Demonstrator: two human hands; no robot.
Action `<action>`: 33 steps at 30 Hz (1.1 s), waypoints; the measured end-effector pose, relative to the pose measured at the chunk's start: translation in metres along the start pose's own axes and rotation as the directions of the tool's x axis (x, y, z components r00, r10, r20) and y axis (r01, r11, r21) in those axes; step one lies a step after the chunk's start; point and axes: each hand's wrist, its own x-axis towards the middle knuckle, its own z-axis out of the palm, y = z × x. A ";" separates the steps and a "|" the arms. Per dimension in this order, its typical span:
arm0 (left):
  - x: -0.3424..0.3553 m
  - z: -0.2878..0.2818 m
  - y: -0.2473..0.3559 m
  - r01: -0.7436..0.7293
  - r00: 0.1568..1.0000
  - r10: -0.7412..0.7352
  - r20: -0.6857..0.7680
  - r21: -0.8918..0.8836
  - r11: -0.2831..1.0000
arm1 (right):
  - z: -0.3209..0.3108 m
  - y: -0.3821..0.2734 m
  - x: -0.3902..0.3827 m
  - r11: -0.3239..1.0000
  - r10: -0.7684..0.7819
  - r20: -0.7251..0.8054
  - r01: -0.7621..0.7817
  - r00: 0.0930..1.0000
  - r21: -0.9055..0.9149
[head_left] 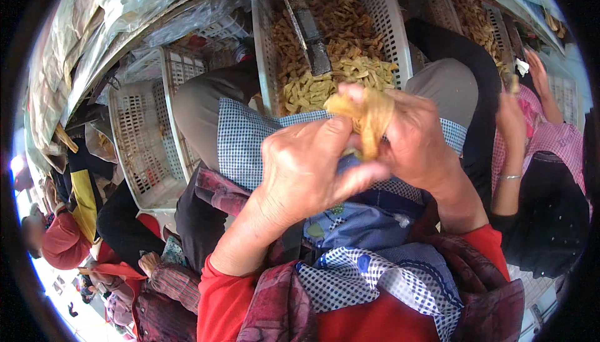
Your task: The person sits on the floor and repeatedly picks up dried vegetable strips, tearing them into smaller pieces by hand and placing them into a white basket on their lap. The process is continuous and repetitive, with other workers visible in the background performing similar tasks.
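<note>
My right hand (415, 139) is closed on a limp, yellow-brown strip (370, 120), which is looped and folded around its fingers. Close against it on the left is my left hand (306, 161), its bent fingers gripping the strip's near side. Its thumb sticks out to the right and is blurred. Both hands are above my lap, over a blue-and-white checked apron (240, 139). Just beyond them, a white plastic crate (265, 48) between my knees holds many small folded pieces (340, 83), paler at the near end and browner farther back.
A dark metal bar (306, 33) slants inside the crate. White crates (147, 148) stand at left. Plastic sheeting (125, 4) drapes over the far-left edge. At right, a person in a pink checked apron (559, 142) works beside another filled crate (478, 23). More people sit at lower left.
</note>
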 end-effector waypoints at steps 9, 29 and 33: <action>-0.012 0.017 -0.003 0.135 0.975 -0.142 -0.171 -0.052 0.990 | 0.001 -0.020 0.009 0.293 0.523 0.198 -0.393 0.829 0.872; 0.010 0.003 -0.077 0.763 0.619 -0.747 0.242 -0.412 0.498 | 0.047 0.084 0.057 0.957 0.278 -0.257 -0.289 0.925 -0.005; -0.055 0.019 -0.067 0.813 0.538 -0.816 0.212 -0.388 0.435 | 0.021 0.051 0.019 0.985 0.104 -0.254 -0.135 0.962 -0.108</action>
